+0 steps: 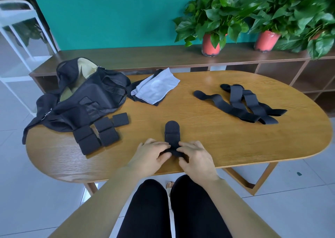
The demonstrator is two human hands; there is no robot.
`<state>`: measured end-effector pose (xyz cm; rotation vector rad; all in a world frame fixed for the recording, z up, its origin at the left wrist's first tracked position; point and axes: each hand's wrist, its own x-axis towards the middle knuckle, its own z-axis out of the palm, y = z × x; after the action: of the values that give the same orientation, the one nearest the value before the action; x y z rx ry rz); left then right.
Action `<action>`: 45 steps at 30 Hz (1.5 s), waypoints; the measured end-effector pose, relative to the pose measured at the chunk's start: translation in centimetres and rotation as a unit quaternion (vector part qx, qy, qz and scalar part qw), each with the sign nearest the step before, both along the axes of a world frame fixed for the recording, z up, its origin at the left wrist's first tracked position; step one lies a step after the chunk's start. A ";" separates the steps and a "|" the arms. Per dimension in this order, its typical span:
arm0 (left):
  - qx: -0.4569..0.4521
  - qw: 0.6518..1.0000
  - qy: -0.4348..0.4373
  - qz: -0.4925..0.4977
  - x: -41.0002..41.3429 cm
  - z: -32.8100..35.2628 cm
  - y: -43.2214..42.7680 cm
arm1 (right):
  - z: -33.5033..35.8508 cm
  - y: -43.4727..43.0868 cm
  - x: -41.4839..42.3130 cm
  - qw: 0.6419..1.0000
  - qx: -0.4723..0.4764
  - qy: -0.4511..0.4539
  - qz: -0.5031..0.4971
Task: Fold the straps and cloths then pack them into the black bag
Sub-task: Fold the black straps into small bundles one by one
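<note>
2 hands meet on 1 black strap (172, 135) at the near edge of the wooden table (199, 147), straight in front of you. Your left hand (151, 154) pinches the strap's near end from the left, fingers curled onto the fabric. Your right hand (194, 157) pinches the same end from the right, thumb and fingers bent round it. The strap's far end is rounded, lies flat on the wood and points away from you. To the left, near your left hand, 5 folded straps (101, 134) lie as square black pads, close together, some touching. They sit just in front of the black bag (81, 96). The bag is slumped at the table's left end with its zip open and tan lining showing, and part of it hangs over the edge. Just right of the bag, a light grey cloth (155, 87) lies on a dark cloth (135, 93) at the far edge. On the table's right half, unfolded straps (243, 103) lie long and crossed over each other, well apart from your hands. Beyond the table, a low shelf (145, 56) carries 2 red pots (211, 46) of leafy plants.
</note>
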<state>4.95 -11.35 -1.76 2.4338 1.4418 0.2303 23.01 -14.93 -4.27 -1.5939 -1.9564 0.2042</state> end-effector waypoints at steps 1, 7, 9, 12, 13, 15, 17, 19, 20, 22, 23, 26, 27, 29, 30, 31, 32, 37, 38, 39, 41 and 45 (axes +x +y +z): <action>-0.017 0.999 -0.037 0.010 -0.1 -0.1 -0.2 | 0.3 -0.1 0.0 0.999 -0.027 0.032 -0.010; -0.029 0.968 -0.215 0.128 1.5 -0.8 -0.5 | 1.2 1.3 -1.3 0.981 -0.103 0.110 -0.125; 0.000 0.964 -0.210 0.166 2.0 -1.2 -0.3 | 1.4 1.8 -1.9 0.978 -0.102 0.103 -0.153; 0.033 0.959 -0.189 0.208 2.6 -1.1 0.0 | 1.5 2.5 -2.8 0.976 -0.086 0.088 -0.177; 0.042 0.959 -0.175 0.220 2.8 -1.1 0.2 | 1.5 2.7 -3.0 0.976 -0.081 0.084 -0.184; 0.051 0.958 -0.148 0.239 3.1 -1.0 0.6 | 1.5 3.3 -3.2 0.975 -0.077 0.072 -0.195; 0.045 0.959 -0.129 0.250 3.2 -1.1 1.1 | 1.4 3.8 -3.4 0.976 -0.073 0.061 -0.197; 0.042 0.960 -0.121 0.250 3.1 -1.3 1.6 | 1.3 4.1 -3.4 0.976 -0.071 0.053 -0.199; 0.042 0.960 -0.117 0.249 3.1 -1.3 1.7 | 1.2 4.3 -3.5 0.976 -0.071 0.048 -0.201; 0.038 0.961 -0.117 0.249 3.1 -1.2 2.0 | 1.0 4.5 -3.5 0.975 -0.072 0.037 -0.206; 0.035 0.960 -0.118 0.251 3.1 -1.2 2.1 | 0.9 4.7 -3.6 0.975 -0.074 0.033 -0.208; 0.034 0.956 -0.127 0.263 3.1 -1.2 2.4 | 0.9 5.0 -3.7 0.975 -0.082 0.014 -0.208; 0.034 0.954 -0.133 0.268 3.0 -1.3 2.4 | 1.0 5.1 -3.8 0.975 -0.085 0.005 -0.206; 0.036 0.951 -0.141 0.274 2.9 -1.4 2.5 | 1.1 5.2 -3.9 0.975 -0.093 -0.008 -0.203; 0.036 0.950 -0.144 0.276 2.9 -1.4 2.5 | 1.1 5.3 -3.9 0.974 -0.098 -0.012 -0.204; 0.033 0.949 -0.148 0.276 2.8 -1.5 2.6 | 1.2 5.3 -3.9 0.973 -0.102 -0.015 -0.206; 0.032 0.949 -0.152 0.274 2.7 -1.5 2.7 | 1.3 5.4 -3.9 0.972 -0.107 -0.016 -0.208; 0.025 0.945 -0.159 0.286 2.7 -1.7 3.3 | 1.6 5.8 -4.1 0.969 -0.126 -0.021 -0.214; 0.025 0.944 -0.160 0.287 2.7 -1.5 3.2 | 1.7 5.9 -4.1 0.968 -0.128 -0.021 -0.214; 0.028 0.944 -0.159 0.287 2.8 -1.4 3.2 | 1.8 5.9 -4.1 0.968 -0.130 -0.022 -0.214; 0.032 0.949 -0.153 0.274 2.8 -1.0 3.0 | 1.7 5.9 -4.1 0.967 -0.139 -0.023 -0.214; 0.055 0.952 -0.195 0.228 2.4 -0.8 1.8 | 1.7 5.6 -3.6 0.956 -0.162 0.085 -0.228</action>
<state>7.36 -9.53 -2.55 1.9401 1.8046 0.8611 19.39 -9.33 -2.61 -2.1133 -1.4276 0.4734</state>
